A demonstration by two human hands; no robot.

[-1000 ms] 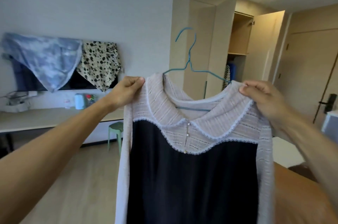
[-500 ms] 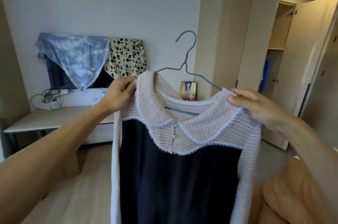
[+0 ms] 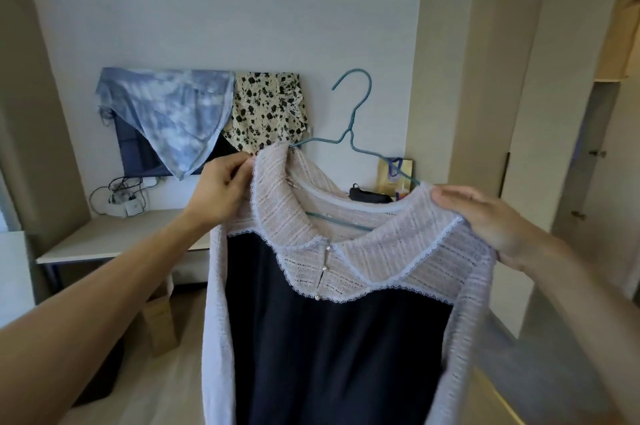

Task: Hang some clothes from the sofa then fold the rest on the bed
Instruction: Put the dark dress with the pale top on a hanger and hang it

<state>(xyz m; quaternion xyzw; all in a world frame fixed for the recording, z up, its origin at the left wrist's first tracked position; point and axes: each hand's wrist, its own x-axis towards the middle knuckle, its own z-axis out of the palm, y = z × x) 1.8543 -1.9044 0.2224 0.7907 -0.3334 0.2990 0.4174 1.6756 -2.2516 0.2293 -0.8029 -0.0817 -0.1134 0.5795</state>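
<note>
A dress (image 3: 332, 338) with a dark navy body, pale knitted collar and sleeves, and small pearl buttons hangs in front of me on a teal wire hanger (image 3: 353, 119). The hook sticks up above the neckline. My left hand (image 3: 221, 192) pinches the dress's left shoulder. At the right shoulder my right hand (image 3: 485, 220) grips the fabric. The lower part of the hanger is hidden inside the dress.
A blue tie-dye cloth (image 3: 169, 112) and a floral cloth (image 3: 266, 112) drape over a wall screen. Below runs a white desk (image 3: 114, 241) with cables and a power strip (image 3: 128, 206). A tall cupboard panel (image 3: 491, 95) stands right; a cardboard box (image 3: 161, 320) sits on the floor.
The view has swung left, so the wardrobe slid to the right and the desk wall now fills the middle. Both hands keep their hold on the dress shoulders.
</note>
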